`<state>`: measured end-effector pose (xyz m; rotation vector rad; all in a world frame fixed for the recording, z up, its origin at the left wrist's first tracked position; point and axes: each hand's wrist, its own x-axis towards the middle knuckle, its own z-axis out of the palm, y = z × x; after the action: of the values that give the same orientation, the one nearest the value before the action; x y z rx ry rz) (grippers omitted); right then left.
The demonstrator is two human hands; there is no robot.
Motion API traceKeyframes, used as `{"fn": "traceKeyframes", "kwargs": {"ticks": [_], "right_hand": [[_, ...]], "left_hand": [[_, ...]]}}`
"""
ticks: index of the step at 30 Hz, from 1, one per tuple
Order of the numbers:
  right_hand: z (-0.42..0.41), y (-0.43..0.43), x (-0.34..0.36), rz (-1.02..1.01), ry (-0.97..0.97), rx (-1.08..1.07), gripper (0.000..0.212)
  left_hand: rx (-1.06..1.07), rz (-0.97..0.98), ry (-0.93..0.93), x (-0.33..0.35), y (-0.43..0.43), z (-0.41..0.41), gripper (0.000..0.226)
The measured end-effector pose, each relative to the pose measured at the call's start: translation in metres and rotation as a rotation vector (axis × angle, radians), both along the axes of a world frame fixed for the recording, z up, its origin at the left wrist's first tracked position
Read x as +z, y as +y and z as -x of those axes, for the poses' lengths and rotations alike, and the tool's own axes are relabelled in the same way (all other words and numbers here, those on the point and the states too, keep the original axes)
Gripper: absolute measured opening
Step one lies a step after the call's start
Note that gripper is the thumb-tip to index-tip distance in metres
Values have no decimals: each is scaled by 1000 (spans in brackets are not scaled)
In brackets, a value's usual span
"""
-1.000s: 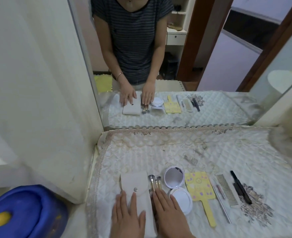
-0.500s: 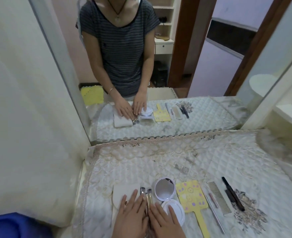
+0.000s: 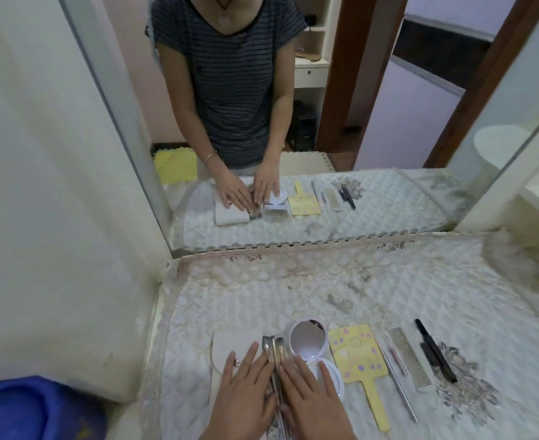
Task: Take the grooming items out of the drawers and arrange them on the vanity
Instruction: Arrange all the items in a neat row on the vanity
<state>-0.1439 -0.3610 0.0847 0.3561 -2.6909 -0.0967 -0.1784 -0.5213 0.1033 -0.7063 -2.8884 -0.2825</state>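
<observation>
Both hands lie flat with fingers straight and grip nothing: the left hand (image 3: 242, 389) rests on the white pouch (image 3: 230, 344) and the right hand (image 3: 312, 395) on the open compact mirror (image 3: 307, 339), with the makeup brushes (image 3: 272, 347) between them on the quilted vanity cover (image 3: 293, 296), and a yellow hand mirror (image 3: 357, 354), metal comb (image 3: 409, 357) and black comb (image 3: 434, 350) laid to the right.

- The left hand (image 3: 242, 395) and right hand (image 3: 312, 398) are bare, with short nails and nothing covering the wrists down to the lower edge of the view.
- In the mirror (image 3: 420, 122), the person wears a dark grey T-shirt (image 3: 230, 74) with thin, paler horizontal stripes. It has short sleeves ending on the upper arms and a wide scooped neckline.
- A small pale pendant (image 3: 223, 18) hangs on a dark cord at the neckline.
- A thin metallic bangle (image 3: 211, 157) circles the left wrist, seen only in the reflection.
</observation>
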Motion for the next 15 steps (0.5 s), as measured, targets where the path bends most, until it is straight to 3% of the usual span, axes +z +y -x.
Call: {"fn": "traceKeyframes", "kwargs": {"ticks": [6, 10, 15], "right_hand": [[-16, 9, -5, -76, 36, 9, 49], [-12, 3, 3, -45, -79, -47, 44], [-12, 2, 3, -36, -65, -25, 43]], "left_hand": [[-13, -51, -25, 0, 0, -5, 47], [-82, 40, 5, -1, -1, -8, 60], [-120, 77, 7, -4, -6, -10, 57]]}}
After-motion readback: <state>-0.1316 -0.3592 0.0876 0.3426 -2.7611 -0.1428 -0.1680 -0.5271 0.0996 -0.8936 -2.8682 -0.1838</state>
